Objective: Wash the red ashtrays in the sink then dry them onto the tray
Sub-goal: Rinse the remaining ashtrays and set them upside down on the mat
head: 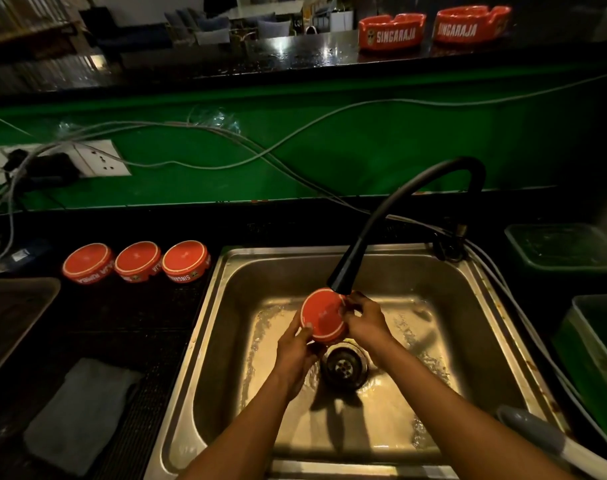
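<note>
A round red ashtray (323, 315) is held bottom-up under the black tap spout (343, 271), over the steel sink (475, 341). My left hand (295, 355) grips its lower left rim. My right hand (366, 320) grips its right side. Three red ashtrays (137, 261) sit upside down in a row on the dark counter left of the sink. Two more red ashtrays (433, 27) stand upright on the raised black bar top at the far right. A dark tray (14, 317) lies at the left edge.
A grey cloth (77, 414) lies on a ribbed mat left of the sink. Green plastic tubs (568, 247) stand to the right. Loose cables and a wall socket (101, 157) run along the green wall. A grey-handled thing (537, 434) rests on the sink's right front corner.
</note>
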